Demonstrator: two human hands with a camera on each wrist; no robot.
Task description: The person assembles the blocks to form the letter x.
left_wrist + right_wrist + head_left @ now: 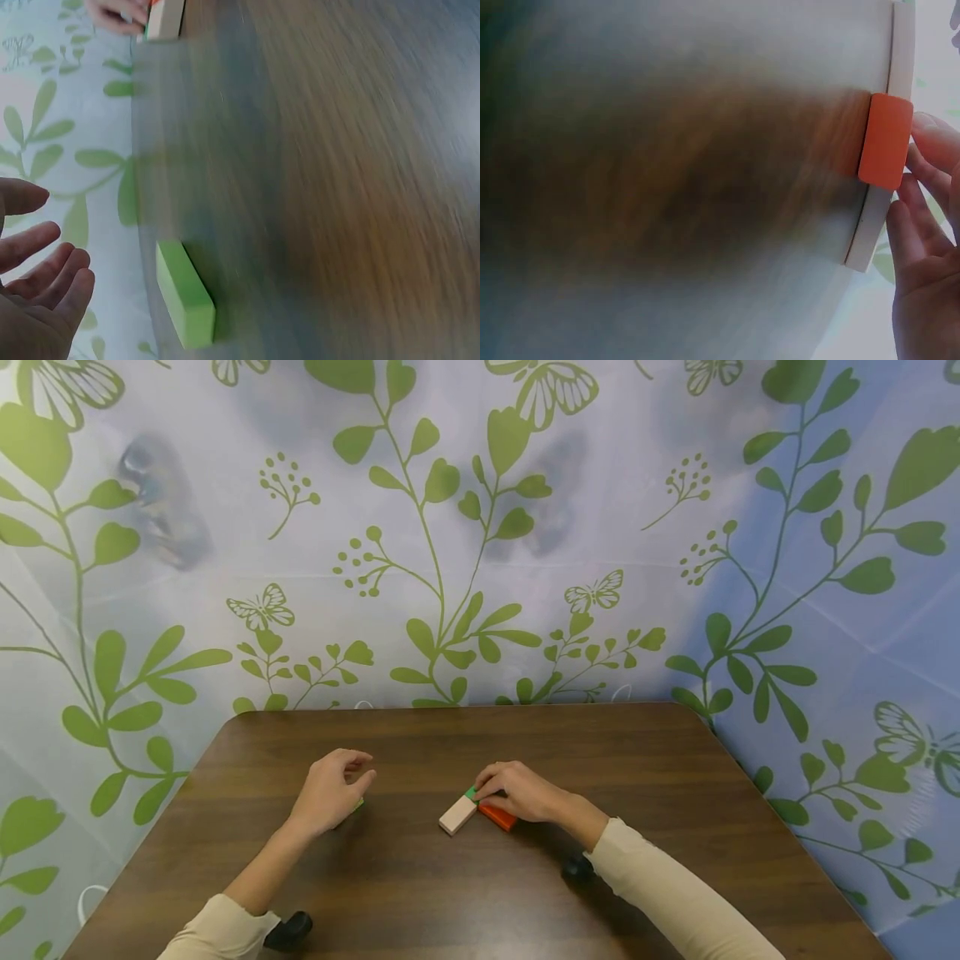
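In the head view my right hand point(517, 791) pinches a mostly hidden green block point(471, 793), its thumb and fingertips coming together there. Against that green end lies a pale wooden block point(458, 815), with an orange-red block point(498, 816) under the hand. The right wrist view shows the orange block point(886, 142) in front of pale wood point(868, 229) that extends past it on both sides. My left hand point(333, 792) is raised over the table, fingers loosely bent and holding nothing. Beside it, a light green block point(185, 298) stands on the tabletop, mostly hidden by the hand in the head view.
The brown wooden table point(420, 893) has its far edge close to a white curtain point(465, 552) with green leaves and butterflies. Black bands with dark housings point(291, 932) sit at both wrists, next to cream sleeves point(671, 881).
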